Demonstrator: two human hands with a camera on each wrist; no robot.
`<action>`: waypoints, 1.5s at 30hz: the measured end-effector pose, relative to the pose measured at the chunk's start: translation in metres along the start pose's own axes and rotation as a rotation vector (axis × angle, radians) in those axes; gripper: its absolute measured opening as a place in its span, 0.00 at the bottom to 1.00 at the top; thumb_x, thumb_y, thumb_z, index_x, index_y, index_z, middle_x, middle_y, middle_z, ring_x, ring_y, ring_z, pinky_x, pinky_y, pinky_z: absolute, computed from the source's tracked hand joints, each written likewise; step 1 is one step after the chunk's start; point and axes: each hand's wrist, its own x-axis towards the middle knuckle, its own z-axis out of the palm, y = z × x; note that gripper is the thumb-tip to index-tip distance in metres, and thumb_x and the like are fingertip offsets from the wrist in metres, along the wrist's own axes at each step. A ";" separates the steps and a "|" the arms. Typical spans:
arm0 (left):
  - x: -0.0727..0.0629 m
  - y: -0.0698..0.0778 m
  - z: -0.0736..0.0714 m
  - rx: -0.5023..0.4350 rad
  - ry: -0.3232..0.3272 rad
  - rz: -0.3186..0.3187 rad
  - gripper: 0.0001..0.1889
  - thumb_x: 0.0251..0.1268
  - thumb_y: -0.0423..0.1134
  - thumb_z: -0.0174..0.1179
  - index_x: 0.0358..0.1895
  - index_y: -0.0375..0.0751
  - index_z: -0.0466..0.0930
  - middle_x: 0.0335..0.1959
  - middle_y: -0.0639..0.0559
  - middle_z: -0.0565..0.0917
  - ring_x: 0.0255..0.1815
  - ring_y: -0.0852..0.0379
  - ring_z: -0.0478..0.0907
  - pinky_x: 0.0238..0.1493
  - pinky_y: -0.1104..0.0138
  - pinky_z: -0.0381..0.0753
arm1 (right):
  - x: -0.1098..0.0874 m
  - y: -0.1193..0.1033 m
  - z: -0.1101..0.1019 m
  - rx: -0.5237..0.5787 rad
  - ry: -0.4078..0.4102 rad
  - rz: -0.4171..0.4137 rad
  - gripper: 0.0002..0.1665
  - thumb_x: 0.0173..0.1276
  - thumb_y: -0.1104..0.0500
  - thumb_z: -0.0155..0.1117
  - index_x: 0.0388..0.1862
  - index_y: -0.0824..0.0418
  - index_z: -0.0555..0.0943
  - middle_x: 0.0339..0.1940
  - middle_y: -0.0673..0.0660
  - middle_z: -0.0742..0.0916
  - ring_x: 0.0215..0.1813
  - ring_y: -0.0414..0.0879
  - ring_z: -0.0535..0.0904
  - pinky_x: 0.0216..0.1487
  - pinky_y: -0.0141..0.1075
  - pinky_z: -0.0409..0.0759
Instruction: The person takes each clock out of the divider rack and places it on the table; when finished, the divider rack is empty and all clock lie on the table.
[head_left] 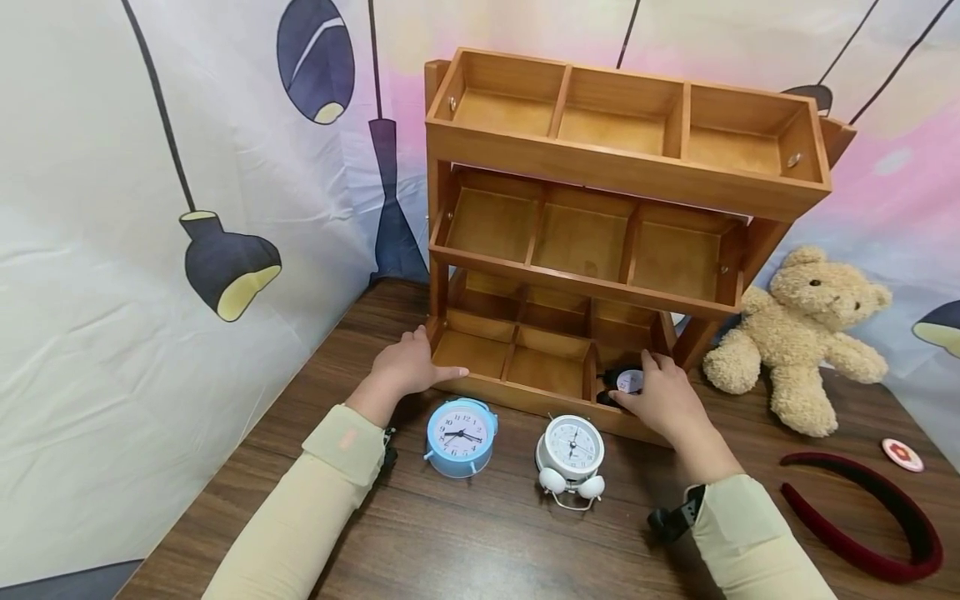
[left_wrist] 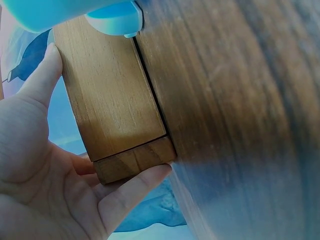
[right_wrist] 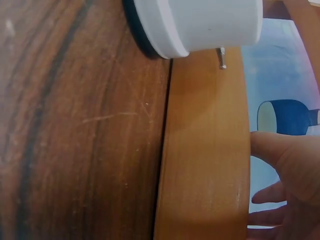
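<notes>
A three-tier wooden shelf (head_left: 630,179) with divided trays stands on the table. My left hand (head_left: 405,367) grips its bottom tray at the left front corner, the thumb lying over the front rim. In the left wrist view, the fingers of the hand (left_wrist: 45,155) spread around that corner's end. At the bottom tray's right end is my right hand (head_left: 671,404), its thumb on the front rim; where its fingertips rest is partly hidden. Beside that thumb, a black clock (head_left: 628,382) sits in the right compartment, partly covered.
In front of the shelf stand a blue alarm clock (head_left: 461,437) and a white twin-bell alarm clock (head_left: 572,450). To the right are a teddy bear (head_left: 806,333), a dark red headband (head_left: 870,533) and a round badge with a red flower (head_left: 903,455). A printed cloth (head_left: 97,333) hangs behind.
</notes>
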 end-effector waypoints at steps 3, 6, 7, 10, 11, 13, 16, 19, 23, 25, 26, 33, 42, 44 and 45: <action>0.000 0.001 0.000 0.005 -0.001 0.001 0.61 0.60 0.72 0.57 0.75 0.21 0.46 0.74 0.24 0.55 0.70 0.30 0.64 0.63 0.45 0.71 | 0.000 0.001 -0.001 0.020 -0.020 0.004 0.57 0.64 0.43 0.69 0.73 0.81 0.56 0.68 0.83 0.62 0.67 0.79 0.60 0.65 0.65 0.63; 0.000 0.001 -0.001 0.005 0.000 -0.002 0.61 0.60 0.72 0.57 0.76 0.21 0.45 0.74 0.24 0.55 0.70 0.30 0.63 0.64 0.45 0.70 | 0.001 0.002 -0.003 0.031 -0.034 0.008 0.58 0.63 0.42 0.70 0.73 0.81 0.57 0.69 0.82 0.62 0.68 0.79 0.60 0.65 0.65 0.63; 0.000 0.001 -0.001 0.006 0.001 -0.001 0.61 0.60 0.72 0.57 0.76 0.21 0.45 0.74 0.24 0.55 0.70 0.30 0.63 0.64 0.45 0.70 | 0.001 0.002 -0.003 0.030 -0.038 0.012 0.58 0.62 0.41 0.70 0.72 0.81 0.57 0.69 0.82 0.62 0.68 0.79 0.60 0.65 0.65 0.63; 0.000 0.001 -0.001 0.005 0.003 0.000 0.61 0.60 0.72 0.57 0.76 0.21 0.45 0.74 0.24 0.55 0.71 0.30 0.62 0.64 0.45 0.70 | 0.002 0.003 -0.003 0.017 -0.054 0.023 0.58 0.61 0.40 0.71 0.71 0.82 0.59 0.68 0.83 0.64 0.66 0.79 0.63 0.63 0.64 0.66; 0.000 0.001 -0.001 0.004 0.002 -0.001 0.61 0.60 0.72 0.57 0.76 0.21 0.45 0.74 0.24 0.55 0.71 0.30 0.62 0.64 0.45 0.70 | 0.002 0.003 -0.003 0.012 -0.057 0.027 0.58 0.61 0.40 0.71 0.70 0.82 0.60 0.67 0.83 0.64 0.65 0.79 0.64 0.63 0.64 0.67; 0.000 0.001 -0.001 0.005 0.003 0.000 0.61 0.60 0.72 0.57 0.75 0.21 0.46 0.74 0.24 0.55 0.71 0.30 0.62 0.64 0.45 0.69 | 0.003 0.004 -0.002 0.007 -0.064 0.034 0.58 0.60 0.39 0.71 0.69 0.83 0.61 0.66 0.84 0.65 0.64 0.79 0.65 0.62 0.63 0.68; 0.001 0.001 0.000 0.002 0.002 -0.003 0.61 0.60 0.72 0.57 0.75 0.21 0.46 0.74 0.24 0.55 0.71 0.30 0.62 0.65 0.45 0.69 | 0.004 0.004 -0.002 0.001 -0.070 0.040 0.58 0.59 0.39 0.72 0.68 0.83 0.62 0.65 0.84 0.67 0.63 0.79 0.66 0.61 0.63 0.69; 0.001 0.000 0.002 -0.001 0.005 -0.003 0.61 0.60 0.72 0.57 0.76 0.22 0.46 0.74 0.24 0.55 0.71 0.31 0.62 0.65 0.45 0.69 | 0.005 0.004 -0.001 -0.003 -0.071 0.042 0.58 0.59 0.39 0.72 0.67 0.83 0.63 0.64 0.84 0.68 0.62 0.79 0.67 0.61 0.63 0.69; 0.003 -0.001 0.003 0.001 0.010 -0.001 0.61 0.59 0.72 0.57 0.76 0.22 0.46 0.74 0.24 0.55 0.71 0.30 0.61 0.64 0.44 0.69 | 0.005 0.005 -0.001 -0.001 -0.077 0.046 0.58 0.58 0.39 0.72 0.67 0.83 0.63 0.62 0.84 0.69 0.61 0.78 0.68 0.60 0.62 0.70; 0.003 -0.002 0.004 0.004 0.009 -0.002 0.61 0.59 0.72 0.57 0.76 0.22 0.46 0.74 0.24 0.55 0.71 0.30 0.61 0.64 0.44 0.69 | 0.005 0.006 -0.001 -0.001 -0.086 0.050 0.59 0.58 0.38 0.72 0.67 0.83 0.63 0.61 0.84 0.70 0.60 0.78 0.69 0.59 0.62 0.71; 0.003 -0.001 0.004 0.004 0.008 -0.002 0.61 0.59 0.72 0.57 0.76 0.22 0.46 0.74 0.24 0.55 0.71 0.30 0.61 0.64 0.44 0.69 | 0.005 0.006 -0.002 -0.001 -0.092 0.052 0.59 0.57 0.37 0.72 0.66 0.83 0.63 0.60 0.84 0.70 0.59 0.78 0.69 0.58 0.62 0.71; 0.003 -0.001 0.003 0.009 0.011 -0.005 0.61 0.59 0.73 0.57 0.76 0.22 0.46 0.74 0.24 0.56 0.70 0.30 0.63 0.63 0.45 0.71 | 0.004 0.006 -0.006 -0.012 -0.117 0.051 0.59 0.58 0.37 0.72 0.64 0.86 0.63 0.56 0.84 0.72 0.57 0.77 0.72 0.57 0.62 0.72; 0.002 -0.001 0.004 0.004 0.010 -0.008 0.61 0.60 0.72 0.57 0.76 0.22 0.45 0.74 0.24 0.55 0.70 0.30 0.64 0.63 0.45 0.71 | 0.004 0.006 -0.007 -0.014 -0.125 0.074 0.58 0.57 0.36 0.72 0.61 0.86 0.66 0.54 0.82 0.74 0.54 0.74 0.74 0.55 0.60 0.74; 0.002 -0.001 0.004 0.003 0.010 -0.007 0.61 0.60 0.72 0.57 0.76 0.22 0.45 0.74 0.24 0.55 0.70 0.30 0.63 0.63 0.44 0.71 | 0.004 0.006 -0.006 -0.015 -0.126 0.077 0.58 0.57 0.36 0.72 0.60 0.86 0.66 0.54 0.82 0.74 0.53 0.73 0.74 0.55 0.60 0.74; 0.002 -0.001 0.004 0.002 0.010 -0.007 0.61 0.60 0.72 0.57 0.76 0.22 0.45 0.74 0.24 0.55 0.70 0.30 0.63 0.63 0.44 0.71 | 0.004 0.006 -0.006 -0.015 -0.124 0.076 0.58 0.57 0.36 0.72 0.60 0.86 0.66 0.54 0.82 0.74 0.53 0.73 0.74 0.55 0.60 0.74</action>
